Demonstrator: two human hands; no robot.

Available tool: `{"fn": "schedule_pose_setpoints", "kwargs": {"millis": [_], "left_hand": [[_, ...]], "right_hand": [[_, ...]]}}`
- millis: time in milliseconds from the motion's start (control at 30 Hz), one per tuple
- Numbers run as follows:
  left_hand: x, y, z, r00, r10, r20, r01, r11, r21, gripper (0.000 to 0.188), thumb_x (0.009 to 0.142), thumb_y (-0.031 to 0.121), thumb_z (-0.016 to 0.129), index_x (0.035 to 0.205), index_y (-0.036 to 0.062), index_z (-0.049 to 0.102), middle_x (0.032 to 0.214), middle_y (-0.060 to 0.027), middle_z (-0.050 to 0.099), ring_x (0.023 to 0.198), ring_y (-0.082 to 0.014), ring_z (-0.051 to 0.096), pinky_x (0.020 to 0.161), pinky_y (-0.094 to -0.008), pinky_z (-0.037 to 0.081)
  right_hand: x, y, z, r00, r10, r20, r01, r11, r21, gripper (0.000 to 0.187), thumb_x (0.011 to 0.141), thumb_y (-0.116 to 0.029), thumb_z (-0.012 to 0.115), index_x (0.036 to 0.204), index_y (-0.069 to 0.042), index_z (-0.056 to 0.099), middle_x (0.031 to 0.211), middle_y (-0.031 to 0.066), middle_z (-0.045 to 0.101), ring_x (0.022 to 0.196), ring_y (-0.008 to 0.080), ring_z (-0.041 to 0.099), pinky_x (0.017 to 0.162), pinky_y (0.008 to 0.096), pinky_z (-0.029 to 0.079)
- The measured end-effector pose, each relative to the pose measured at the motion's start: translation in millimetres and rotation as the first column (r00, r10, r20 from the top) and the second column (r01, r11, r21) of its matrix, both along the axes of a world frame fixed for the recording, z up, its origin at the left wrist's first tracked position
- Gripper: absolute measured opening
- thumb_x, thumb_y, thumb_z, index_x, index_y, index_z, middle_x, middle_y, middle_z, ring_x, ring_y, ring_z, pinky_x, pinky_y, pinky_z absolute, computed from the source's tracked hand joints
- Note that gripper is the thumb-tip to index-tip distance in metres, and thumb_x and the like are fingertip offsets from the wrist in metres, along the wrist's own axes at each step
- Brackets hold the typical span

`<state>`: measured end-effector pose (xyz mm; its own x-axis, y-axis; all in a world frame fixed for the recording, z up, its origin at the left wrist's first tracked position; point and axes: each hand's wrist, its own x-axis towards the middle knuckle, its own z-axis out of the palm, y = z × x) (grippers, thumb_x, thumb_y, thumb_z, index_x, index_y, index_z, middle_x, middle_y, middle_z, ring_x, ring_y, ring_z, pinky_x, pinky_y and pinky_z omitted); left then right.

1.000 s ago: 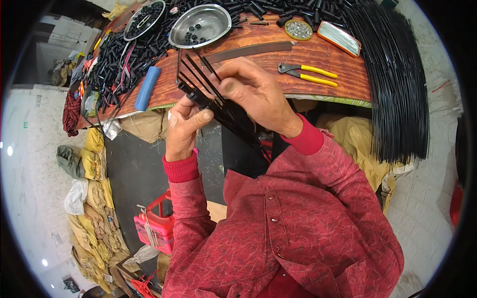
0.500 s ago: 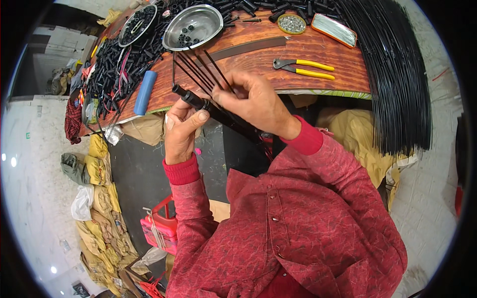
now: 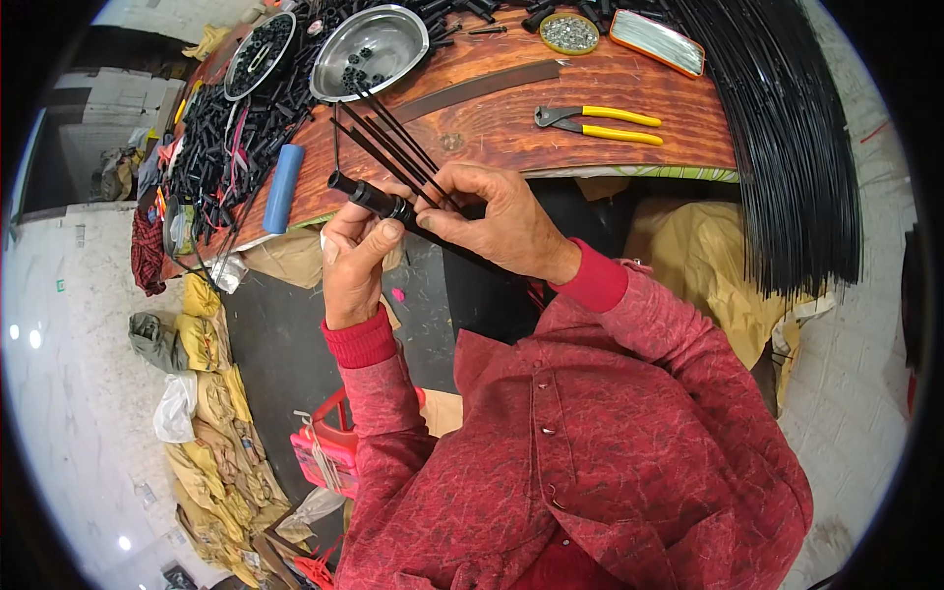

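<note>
While hands (image 3: 503, 218) grip black rods (image 3: 393, 157), a metal bowl (image 3: 398, 44) holds black pieces (image 3: 360, 78).

The light is bright, the black-rimmed edges strongly curved.

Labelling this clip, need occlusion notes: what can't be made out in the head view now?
Head view:
- Black rods: lower ends, hidden by the right hand.
- Black tube: its far end, also behind the right hand.
- Rod bundle: upper ends, cut off by the top edge.
- Pink case: one side, behind the left sleeve.
- Pale bits: too small to tell their shape.
</note>
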<state>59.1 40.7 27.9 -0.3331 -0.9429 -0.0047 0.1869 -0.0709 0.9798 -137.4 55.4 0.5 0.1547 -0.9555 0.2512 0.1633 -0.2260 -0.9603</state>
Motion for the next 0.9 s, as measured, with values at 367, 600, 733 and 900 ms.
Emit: {"fn": "schedule_pose_setpoints", "kwargs": {"millis": [367,600,733,900], "left_hand": [[2.8,3.8,-9.0,0.999,0.031,0.011,-0.031,0.998,-0.053,0.038,0.085,0.011,0.075,0.118,-0.0058,0.063,0.107,-0.0073,0.068,0.097,-0.0145,0.062,0.091,-0.0279,0.046],[8.7,4.4,4.3,0.994,-0.043,0.101,0.051,0.995,-0.087,0.037,0.087,0.013,0.074,0.118,-0.0052,0.064,0.109,-0.008,0.068,0.098,-0.0146,0.061,0.09,-0.0291,0.048],[17.0,2.4,7.6,0.989,-0.102,0.111,0.114,0.987,-0.11,0.035,0.086,0.012,0.075,0.115,-0.0049,0.065,0.108,-0.0083,0.068,0.098,-0.0149,0.062,0.09,-0.0297,0.048],[19.5,-0.4,1.7,0.993,-0.088,0.083,0.098,0.988,-0.122,0.033,0.083,0.008,0.076,0.112,-0.0048,0.066,0.105,-0.0077,0.068,0.097,-0.0153,0.063,0.088,-0.0296,0.05]], "right_hand": [[9.8,-1.7,-11.3,0.997,-0.038,0.067,0.045,0.994,-0.103,0.014,0.079,-0.005,0.071,0.09,0.001,0.065,0.074,0.0012,0.059,0.066,0.0057,0.055,0.06,0.0233,0.047],[9.1,4.0,-8.6,0.998,-0.063,0.024,0.065,0.993,-0.094,0.014,0.079,-0.006,0.072,0.09,0.001,0.065,0.076,0.0018,0.06,0.067,0.007,0.057,0.061,0.0239,0.048],[3.8,3.6,-0.7,1.0,0.014,-0.018,-0.016,0.993,-0.114,0.016,0.082,-0.011,0.074,0.088,0.0,0.064,0.079,0.0011,0.057,0.073,0.009,0.054,0.068,0.0253,0.046],[0.4,-4.4,-3.0,0.998,0.047,-0.043,-0.053,0.985,-0.161,0.02,0.082,-0.014,0.076,0.088,0.0,0.064,0.077,0.0027,0.058,0.07,0.0109,0.055,0.064,0.0267,0.046]]}}
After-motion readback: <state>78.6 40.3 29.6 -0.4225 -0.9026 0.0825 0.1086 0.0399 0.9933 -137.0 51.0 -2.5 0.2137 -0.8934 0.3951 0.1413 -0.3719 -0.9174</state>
